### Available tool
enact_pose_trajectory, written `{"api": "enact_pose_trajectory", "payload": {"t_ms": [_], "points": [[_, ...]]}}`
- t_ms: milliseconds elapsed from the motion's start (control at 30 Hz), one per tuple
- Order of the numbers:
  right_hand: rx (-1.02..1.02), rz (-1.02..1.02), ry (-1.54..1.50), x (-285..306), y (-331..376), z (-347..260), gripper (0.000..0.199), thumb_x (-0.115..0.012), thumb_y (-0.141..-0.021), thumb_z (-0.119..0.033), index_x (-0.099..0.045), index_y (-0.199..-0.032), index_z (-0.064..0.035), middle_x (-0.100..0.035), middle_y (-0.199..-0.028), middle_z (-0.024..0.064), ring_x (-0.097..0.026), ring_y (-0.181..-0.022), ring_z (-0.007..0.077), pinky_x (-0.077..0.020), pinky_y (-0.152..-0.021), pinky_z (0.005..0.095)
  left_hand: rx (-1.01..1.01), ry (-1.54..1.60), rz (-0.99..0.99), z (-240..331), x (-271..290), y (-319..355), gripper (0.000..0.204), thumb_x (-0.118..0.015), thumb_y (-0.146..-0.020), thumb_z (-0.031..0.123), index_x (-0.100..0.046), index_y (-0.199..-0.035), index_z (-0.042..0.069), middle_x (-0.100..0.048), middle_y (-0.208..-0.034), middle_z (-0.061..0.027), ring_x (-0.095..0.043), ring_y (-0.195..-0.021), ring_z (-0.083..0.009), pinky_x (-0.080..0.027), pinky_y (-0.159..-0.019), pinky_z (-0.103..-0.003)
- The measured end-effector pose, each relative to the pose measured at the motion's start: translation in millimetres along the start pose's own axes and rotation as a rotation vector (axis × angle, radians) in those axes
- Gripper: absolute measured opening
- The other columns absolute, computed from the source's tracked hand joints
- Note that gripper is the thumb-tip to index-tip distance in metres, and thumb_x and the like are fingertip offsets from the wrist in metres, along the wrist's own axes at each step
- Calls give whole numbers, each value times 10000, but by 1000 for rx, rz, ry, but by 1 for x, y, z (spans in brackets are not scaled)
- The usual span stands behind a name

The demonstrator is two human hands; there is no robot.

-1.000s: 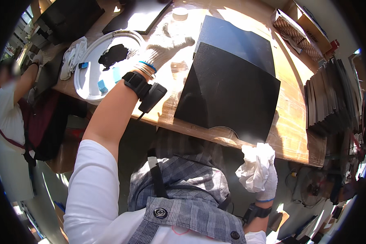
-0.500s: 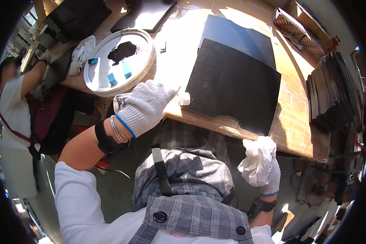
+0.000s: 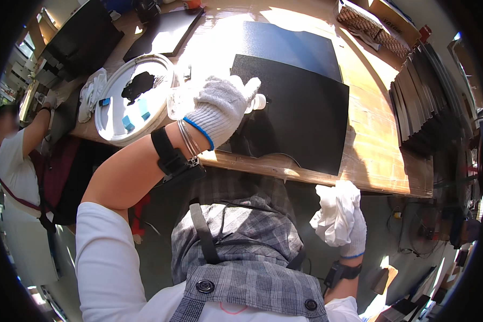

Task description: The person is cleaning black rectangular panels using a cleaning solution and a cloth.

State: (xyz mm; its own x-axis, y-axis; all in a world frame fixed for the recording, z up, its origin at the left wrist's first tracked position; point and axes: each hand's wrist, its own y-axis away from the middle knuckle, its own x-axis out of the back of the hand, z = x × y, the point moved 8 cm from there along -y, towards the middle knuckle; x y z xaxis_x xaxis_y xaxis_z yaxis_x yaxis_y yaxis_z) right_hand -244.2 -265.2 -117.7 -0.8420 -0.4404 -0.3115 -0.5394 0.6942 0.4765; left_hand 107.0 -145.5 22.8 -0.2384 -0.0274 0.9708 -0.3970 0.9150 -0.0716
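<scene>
My left hand (image 3: 221,102), in a white knit glove with a blue cuff edge, is wrapped round a clear bottle (image 3: 179,105). The bottle lies on its side in the grip, its white cap (image 3: 260,102) pointing right over the left part of a flat black panel (image 3: 306,118). Below the table's front edge, my gloved right hand (image 3: 358,231) clutches a crumpled white cloth (image 3: 330,214). Under the black panel's far side lies a second dark panel (image 3: 290,45), shiny with sunlight.
Left on the wooden table (image 3: 381,155) stands a round white lid (image 3: 103,126) with blue blocks (image 3: 128,123) and a black smear. A white rag (image 3: 92,94) lies beside it. Stacked dark panels (image 3: 424,102) stand at right, boxes (image 3: 378,27) behind. A co-worker (image 3: 29,145) sits at left.
My left hand has carried the bottle forward and right, bringing its cap from the panel's near-left edge to over its surface. The right hand still holds the cloth. The whole view has shifted slightly.
</scene>
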Motion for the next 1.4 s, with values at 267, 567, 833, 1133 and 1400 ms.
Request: {"api": "enact_pose_trajectory", "payload": {"t_ms": [267,567,833,1133,1400], "points": [[2,-83,-218,1,-8,-1,472,-562,-1000,-377,-541,-1310,-21,-637,-1140,71,-642,-949,159,-546,-809,303,-174,-28,205,58,13,-54,495,-601,-859,151,-526,-1345,94,-644,-926,-137,-638,-854,-281,-505,-710,-401],[70,-42,-223,11,-2,-8,513,-556,-1003,-370,-474,-1398,-53,-629,-1120,71,-638,-928,151,-553,-791,296,-328,-139,25,96,18,-26,317,-620,-900,230,-571,-1196,126,-675,-996,-85,-656,-957,-245,-511,-738,-383],[179,-32,-93,-13,-14,-40,478,-556,-999,-257,-443,-1414,-47,-632,-1131,84,-635,-852,150,-551,-693,270,-139,-255,136,-7,3,25,468,-557,-902,100,-499,-1366,79,-662,-857,-182,-673,-793,-310,-532,-643,-439],[865,34,871,-109,-97,-124,400,-592,-910,-77,-526,-1302,-30,-610,-1216,115,-613,-1113,219,-519,-937,361,289,478,16,-73,-17,49,871,-784,-736,349,-376,-1458,84,-598,-1211,-252,-580,-1161,-390,-478,-983,-467],[1609,-133,1572,-307,-51,-43,307,-608,-823,-416,-623,-1009,-172,-632,-1099,100,-596,-1029,288,-450,-823,459,327,822,840,-140,-26,1,876,-822,-741,407,-358,-1405,75,-554,-1266,-209,-563,-1195,-344,-488,-1008,-429]]}}
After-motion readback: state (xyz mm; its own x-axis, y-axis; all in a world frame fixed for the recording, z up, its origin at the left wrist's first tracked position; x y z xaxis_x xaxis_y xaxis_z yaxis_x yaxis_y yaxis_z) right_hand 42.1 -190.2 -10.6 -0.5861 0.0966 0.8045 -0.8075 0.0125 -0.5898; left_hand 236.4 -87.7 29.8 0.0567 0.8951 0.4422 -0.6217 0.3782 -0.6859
